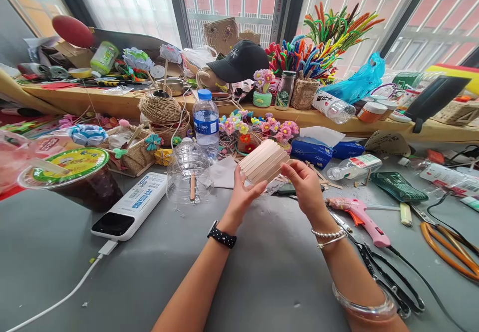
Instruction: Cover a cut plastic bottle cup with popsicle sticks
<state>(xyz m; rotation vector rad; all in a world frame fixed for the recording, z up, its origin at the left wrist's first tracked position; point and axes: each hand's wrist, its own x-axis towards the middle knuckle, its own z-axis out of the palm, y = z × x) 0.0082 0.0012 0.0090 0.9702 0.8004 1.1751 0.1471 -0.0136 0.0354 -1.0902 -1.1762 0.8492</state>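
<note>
My left hand (245,192) is closed round the lower left edge of a row of pale wooden craft sticks (264,161). They lie side by side over a piece of clear plastic, which shows just below them. At the right edge of the row, the thumb and fingers of my right hand (303,180) are pinched on the sticks. Whether a single loose stick is between those fingertips cannot be made out. A pink hot glue gun (364,220) lies right of my right hand. Left of my left hand is a cut clear plastic bottle (187,167) with one craft stick (192,186) on it.
Black-handled scissors (385,272) and orange-handled scissors (449,252) lie at the right. At the left are a white power bank (130,207) with a cable and a lidded drink cup (82,182). Behind stand a water bottle (205,125) and a crowded wooden shelf (232,105).
</note>
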